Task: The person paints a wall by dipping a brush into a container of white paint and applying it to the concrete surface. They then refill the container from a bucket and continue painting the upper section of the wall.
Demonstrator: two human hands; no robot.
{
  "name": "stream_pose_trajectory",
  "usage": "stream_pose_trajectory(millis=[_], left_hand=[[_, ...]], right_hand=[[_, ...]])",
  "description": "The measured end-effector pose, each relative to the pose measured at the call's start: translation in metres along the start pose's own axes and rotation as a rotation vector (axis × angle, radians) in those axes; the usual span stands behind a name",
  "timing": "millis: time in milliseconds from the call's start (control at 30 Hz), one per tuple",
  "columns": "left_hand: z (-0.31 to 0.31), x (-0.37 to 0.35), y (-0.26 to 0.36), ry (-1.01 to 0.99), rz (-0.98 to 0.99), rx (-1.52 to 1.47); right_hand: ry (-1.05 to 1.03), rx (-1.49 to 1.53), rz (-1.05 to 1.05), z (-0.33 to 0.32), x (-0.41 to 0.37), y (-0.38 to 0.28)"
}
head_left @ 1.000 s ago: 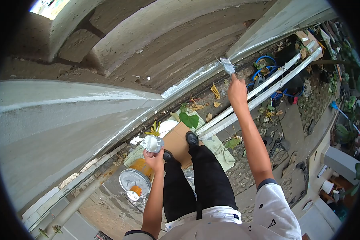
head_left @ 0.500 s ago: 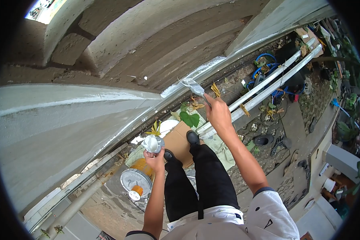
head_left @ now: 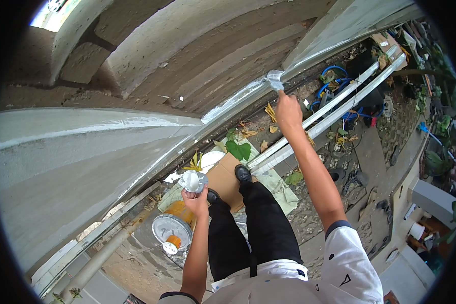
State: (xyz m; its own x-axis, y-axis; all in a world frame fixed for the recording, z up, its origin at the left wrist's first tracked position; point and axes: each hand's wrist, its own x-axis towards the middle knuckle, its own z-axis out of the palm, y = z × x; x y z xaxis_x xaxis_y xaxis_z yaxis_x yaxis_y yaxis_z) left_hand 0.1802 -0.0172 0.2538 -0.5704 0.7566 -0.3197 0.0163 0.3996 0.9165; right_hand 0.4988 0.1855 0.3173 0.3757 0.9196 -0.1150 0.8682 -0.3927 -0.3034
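Clearly, the right hand (head_left: 288, 110) closes around a paintbrush (head_left: 275, 79) in the upper middle of the frame, its bristles touching the wet ledge (head_left: 238, 99), so coating this ledge seems the step in hand. The left hand (head_left: 195, 196), lower centre, grips a paint cup (head_left: 192, 180); a next stroke calls for steady contact.

Brush (head_left: 275, 78) handle hidden in right hand (head_left: 288, 112); shoulders cut off below.

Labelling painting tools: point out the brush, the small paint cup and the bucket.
brush (head_left: 275, 80): head view, on its paint-coated bristles.
small paint cup (head_left: 192, 181): head view, on its white-smeared top.
bucket (head_left: 168, 228): head view, on its pale round top.
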Motion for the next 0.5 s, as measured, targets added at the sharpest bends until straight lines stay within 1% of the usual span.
stream_pose_trajectory(millis=[167, 233, 300, 367, 433, 500], left_hand=[[0.001, -0.001, 0.009, -0.007, 0.005, 0.026], [-0.001, 0.002, 0.003, -0.018, 0.006, 0.031], [-0.003, 0.005, -0.002, -0.023, 0.01, 0.039], [-0.005, 0.007, -0.003, 0.004, 0.012, 0.038], [-0.006, 0.007, 0.001, 0.0, -0.001, 0.051], [-0.006, 0.007, 0.004, -0.009, -0.01, 0.058]], right_hand=[[-0.13, 0.161, -0.112, 0.023, -0.055, -0.044], [-0.283, 0.153, -0.179, 0.01, -0.075, -0.062], [-0.272, 0.191, -0.172, -0.007, -0.085, -0.072], [-0.376, 0.339, -0.123, -0.03, -0.086, -0.075], [-0.35, 0.385, -0.09, -0.026, -0.075, -0.07], [-0.399, 0.506, -0.064, -0.025, -0.054, -0.063]])
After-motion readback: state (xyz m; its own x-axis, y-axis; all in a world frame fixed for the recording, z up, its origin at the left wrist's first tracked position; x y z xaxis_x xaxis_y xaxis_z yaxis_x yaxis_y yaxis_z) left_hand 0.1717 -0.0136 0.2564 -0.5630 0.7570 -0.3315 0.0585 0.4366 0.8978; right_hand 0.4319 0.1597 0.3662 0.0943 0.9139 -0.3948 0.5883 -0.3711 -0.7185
